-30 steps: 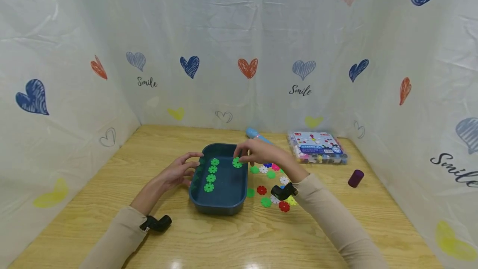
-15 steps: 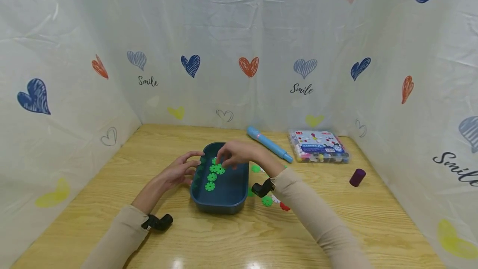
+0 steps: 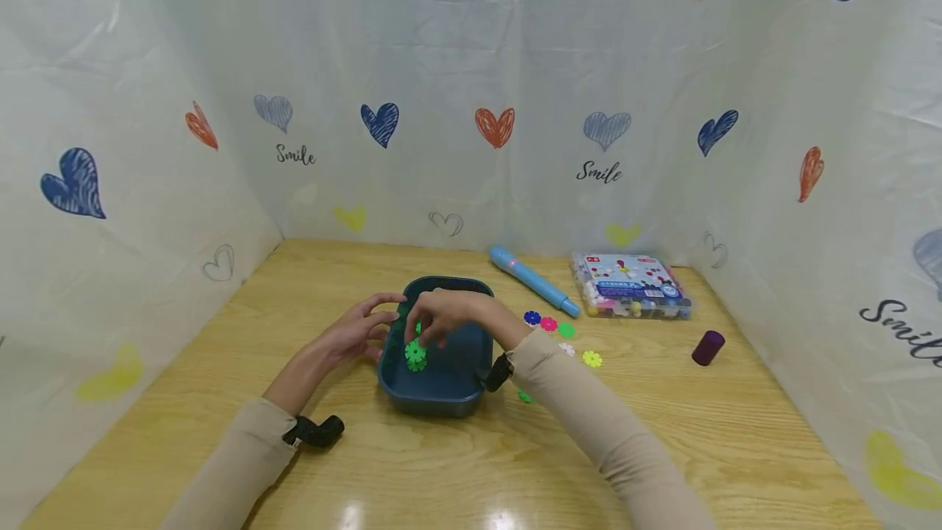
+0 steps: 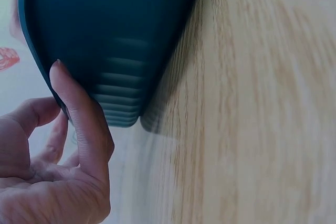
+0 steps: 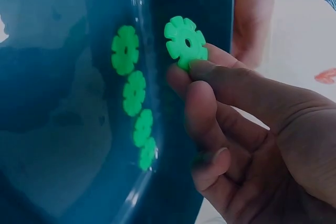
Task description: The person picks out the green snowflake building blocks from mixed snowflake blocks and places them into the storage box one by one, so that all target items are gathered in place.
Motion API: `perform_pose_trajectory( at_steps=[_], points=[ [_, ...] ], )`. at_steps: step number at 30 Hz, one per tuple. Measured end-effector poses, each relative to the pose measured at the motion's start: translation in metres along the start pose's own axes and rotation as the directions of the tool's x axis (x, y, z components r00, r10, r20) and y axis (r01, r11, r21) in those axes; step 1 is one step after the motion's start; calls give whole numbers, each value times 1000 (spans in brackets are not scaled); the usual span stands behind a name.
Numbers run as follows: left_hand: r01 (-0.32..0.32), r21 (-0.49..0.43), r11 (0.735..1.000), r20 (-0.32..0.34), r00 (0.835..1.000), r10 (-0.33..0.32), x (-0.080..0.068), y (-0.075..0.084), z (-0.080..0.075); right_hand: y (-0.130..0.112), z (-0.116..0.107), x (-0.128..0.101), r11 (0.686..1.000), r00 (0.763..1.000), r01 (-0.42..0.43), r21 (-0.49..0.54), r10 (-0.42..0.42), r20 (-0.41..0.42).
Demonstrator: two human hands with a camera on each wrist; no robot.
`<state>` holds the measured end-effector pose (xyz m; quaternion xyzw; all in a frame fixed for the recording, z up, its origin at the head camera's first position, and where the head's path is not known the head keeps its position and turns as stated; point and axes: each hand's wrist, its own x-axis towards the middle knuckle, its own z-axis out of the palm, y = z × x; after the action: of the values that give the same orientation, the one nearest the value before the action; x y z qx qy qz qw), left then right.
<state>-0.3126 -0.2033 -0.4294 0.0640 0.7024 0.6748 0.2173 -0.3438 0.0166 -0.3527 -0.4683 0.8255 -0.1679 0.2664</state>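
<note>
A dark blue tray (image 3: pixel 471 375) lies on the wooden table, and several green notched discs (image 5: pixel 134 93) rest in a row inside it. My right hand (image 3: pixel 430 327) hovers over the tray's left part. In the right wrist view this hand (image 5: pixel 190 69) pinches one green disc (image 5: pixel 185 39) between thumb and fingers, just above the row. My left hand (image 3: pixel 365 327) rests at the tray's left side. The left wrist view shows a straight finger (image 4: pixel 79 114) of it lying against the tray's outer wall (image 4: pixel 115 40), with the thumb held apart.
Loose discs lie right of the tray: blue (image 3: pixel 532 318), pink (image 3: pixel 548 323), green (image 3: pixel 566 330), yellow (image 3: pixel 592 359). A light blue pen (image 3: pixel 533 280), a flat plastic box of pieces (image 3: pixel 629 286) and a purple cap (image 3: pixel 708 348) sit farther right. Heart-printed curtains close in three sides.
My right hand has carried a green disc from the tray's right rim leftward, over the row of discs. The left hand has stayed at the tray's side.
</note>
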Motion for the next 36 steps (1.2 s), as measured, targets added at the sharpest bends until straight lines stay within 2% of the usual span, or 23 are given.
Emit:
perform_pose_trajectory(
  at_steps=[7,15,29,36],
  points=[
    [-1,0,1000,13,1000,1,2,1,-2,-2,6,8,999,998,-41,32,39,44],
    [1,-11,1000,13,1000,-1,1,1,-1,-7,9,14,997,992,-79,-16,80,100],
    [-3,-21,1000,25,1000,4,1,1,-1,-12,12,15,993,980,-109,-35,113,164],
    [0,-14,1000,20,1000,0,1,0,0,-12,7,10,995,986,-84,-51,91,141]
  ],
)
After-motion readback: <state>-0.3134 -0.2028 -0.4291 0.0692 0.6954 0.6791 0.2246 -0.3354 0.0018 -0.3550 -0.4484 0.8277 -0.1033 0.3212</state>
